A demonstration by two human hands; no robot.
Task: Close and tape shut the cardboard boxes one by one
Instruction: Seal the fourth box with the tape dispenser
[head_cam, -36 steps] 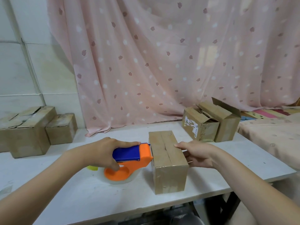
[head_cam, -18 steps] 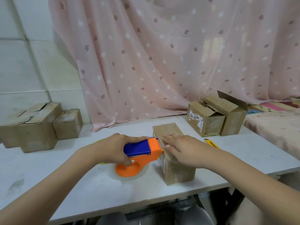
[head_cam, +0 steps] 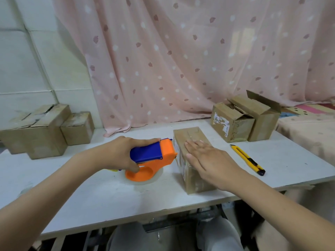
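Closed box point(head_cam: 192, 156) sits near the table's point(head_cam: 90, 192) front edge, long axis running away from the person, right hand point(head_cam: 208, 160) flat on its top, left hand point(head_cam: 123, 153) gripping the tape dispenser point(head_cam: 152, 160) just beside its left face.

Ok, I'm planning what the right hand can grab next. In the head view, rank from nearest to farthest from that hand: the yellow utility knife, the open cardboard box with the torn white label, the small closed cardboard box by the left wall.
1. Yellow utility knife: just right of the right hand.
2. Open cardboard box with the torn white label: back right.
3. Small closed cardboard box: far left, beyond the left hand.
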